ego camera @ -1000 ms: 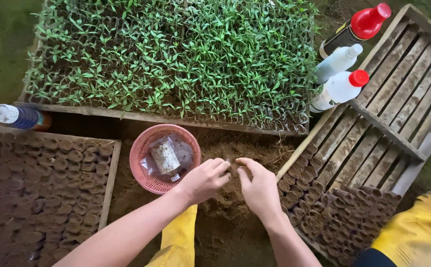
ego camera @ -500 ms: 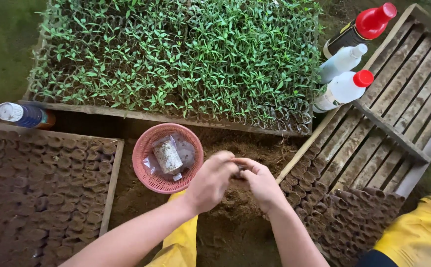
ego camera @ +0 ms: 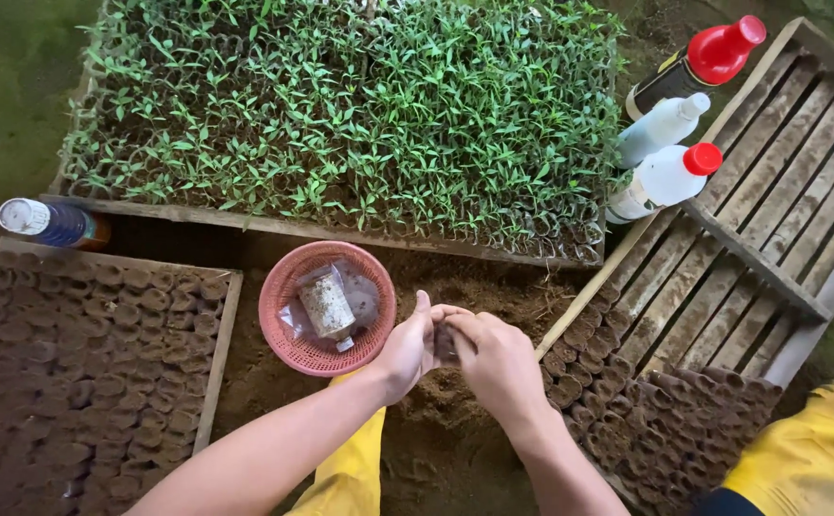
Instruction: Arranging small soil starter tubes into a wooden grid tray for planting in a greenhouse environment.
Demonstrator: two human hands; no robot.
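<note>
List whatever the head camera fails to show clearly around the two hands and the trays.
- Head view: what is pinched between the left hand and right hand is covered by the fingers; only a dark sliver shows.
- The contents of the small jar in the pink basket are too small to tell.
- The left tray of soil pots is cut off by the left and bottom edges.
- The yellow boot is cut off by the bottom and right edges.

Outdoors in soft daylight, on bare brown soil (ego camera: 273, 382) with mossy green ground (ego camera: 6, 67) at the upper left. A wooden tray of green seedlings (ego camera: 340, 115) lies at the top, a slatted wooden crate (ego camera: 770, 220) at the right, three bottles (ego camera: 670, 177) between them
</note>
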